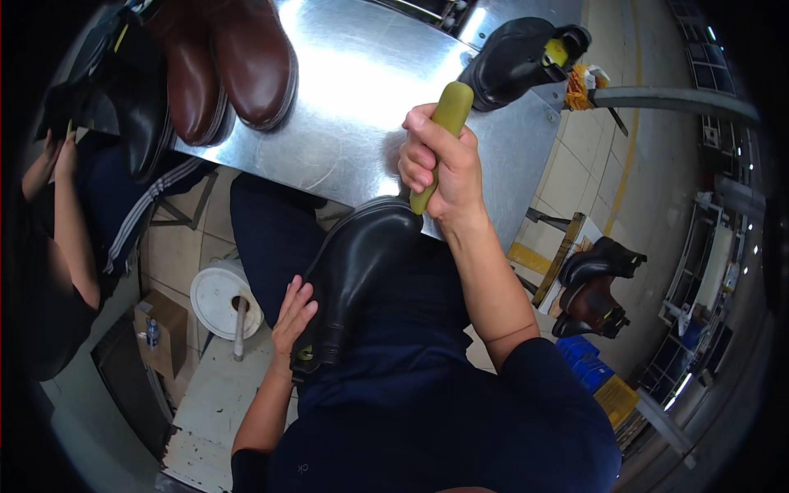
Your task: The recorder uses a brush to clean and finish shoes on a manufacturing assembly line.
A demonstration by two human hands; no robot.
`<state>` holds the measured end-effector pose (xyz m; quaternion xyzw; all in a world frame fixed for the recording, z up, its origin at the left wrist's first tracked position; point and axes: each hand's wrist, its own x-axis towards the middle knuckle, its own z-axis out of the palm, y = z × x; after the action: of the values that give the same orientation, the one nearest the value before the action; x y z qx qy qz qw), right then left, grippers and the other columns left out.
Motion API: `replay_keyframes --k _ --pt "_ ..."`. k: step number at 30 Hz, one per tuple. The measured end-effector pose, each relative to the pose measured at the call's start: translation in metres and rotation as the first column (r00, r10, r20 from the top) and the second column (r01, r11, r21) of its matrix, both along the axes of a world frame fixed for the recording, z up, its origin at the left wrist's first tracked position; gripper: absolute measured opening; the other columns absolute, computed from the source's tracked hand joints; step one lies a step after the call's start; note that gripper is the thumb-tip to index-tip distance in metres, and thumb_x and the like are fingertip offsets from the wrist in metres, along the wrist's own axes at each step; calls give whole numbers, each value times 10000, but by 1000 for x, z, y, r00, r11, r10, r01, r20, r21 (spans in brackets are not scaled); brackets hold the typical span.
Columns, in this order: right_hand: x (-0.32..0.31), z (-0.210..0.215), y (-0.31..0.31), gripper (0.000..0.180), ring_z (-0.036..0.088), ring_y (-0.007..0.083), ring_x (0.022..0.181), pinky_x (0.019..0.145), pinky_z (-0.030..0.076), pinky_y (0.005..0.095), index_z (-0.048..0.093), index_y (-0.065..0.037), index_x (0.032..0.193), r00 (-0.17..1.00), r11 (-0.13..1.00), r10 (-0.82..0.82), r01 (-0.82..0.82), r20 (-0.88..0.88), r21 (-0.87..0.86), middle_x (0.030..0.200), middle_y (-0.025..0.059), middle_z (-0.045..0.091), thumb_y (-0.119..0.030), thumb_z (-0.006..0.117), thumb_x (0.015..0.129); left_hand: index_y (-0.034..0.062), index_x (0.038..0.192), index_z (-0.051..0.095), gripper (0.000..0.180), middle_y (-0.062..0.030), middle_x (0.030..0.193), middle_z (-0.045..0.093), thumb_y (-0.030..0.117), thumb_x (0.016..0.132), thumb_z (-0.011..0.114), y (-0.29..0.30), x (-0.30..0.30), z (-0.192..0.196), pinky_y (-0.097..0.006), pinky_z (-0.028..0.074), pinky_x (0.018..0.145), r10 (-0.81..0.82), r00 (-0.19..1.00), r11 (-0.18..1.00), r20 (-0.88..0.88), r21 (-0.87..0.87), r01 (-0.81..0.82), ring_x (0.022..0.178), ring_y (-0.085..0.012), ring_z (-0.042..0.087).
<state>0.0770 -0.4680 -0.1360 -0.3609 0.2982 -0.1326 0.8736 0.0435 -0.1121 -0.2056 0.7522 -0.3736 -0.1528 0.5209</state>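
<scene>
A black ankle boot [358,267] lies across my lap, its toe toward the metal table and its shaft toward me. My left hand [294,319] holds it at the side near the heel, fingers laid along the leather, thumb hidden. In my right hand [444,160] is a long olive-green bar [454,107] with rounded ends, gripped in a closed fist. The bar's lower end is right by the boot's toe; I cannot tell whether they touch. Beyond that hand, another black boot [518,66] lies on the table.
Brown boots [255,70] stand on the steel table [345,107] at the far left, beside black ones [140,107]. Another person's hands [59,160] are at work there. A white round lid [223,297] is at left; more boots [593,283] sit on a rack at right.
</scene>
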Motion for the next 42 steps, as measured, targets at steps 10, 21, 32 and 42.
replay_keyframes --k 10,21,32,42 --pt "20 -3 8 198 390 72 424 391 320 241 592 -55 966 995 995 99 -98 33 -13 591 -21 431 -183 738 926 62 1241 700 321 -198 1388 636 151 934 685 -9 6 7 -564 350 1183 18 1000 1000 -23 -21 -18 1383 -424 518" --pt "53 -29 19 228 387 49 408 356 306 214 507 -128 924 875 875 483 -484 37 25 575 -57 395 -243 696 978 92 1422 608 543 -122 1513 551 311 928 654 -3 12 36 -483 247 1253 -44 986 998 -159 31 50 1491 -337 397" --pt "72 -64 -41 218 384 72 466 431 356 228 552 -41 1142 904 920 316 -216 288 -328 628 -23 397 -237 594 1055 12 1209 693 506 -104 1078 760 252 805 883 -26 -28 116 -331 538 876 468 781 825 -415 -113 -554 926 -130 679" --pt "72 -57 -44 232 395 69 474 435 361 220 574 -34 1140 890 904 358 -254 282 -345 625 -22 417 -254 579 1067 -53 1084 747 371 -77 981 745 218 854 854 143 -118 291 -302 535 820 769 -595 -488 232 -388 -782 860 -143 680"
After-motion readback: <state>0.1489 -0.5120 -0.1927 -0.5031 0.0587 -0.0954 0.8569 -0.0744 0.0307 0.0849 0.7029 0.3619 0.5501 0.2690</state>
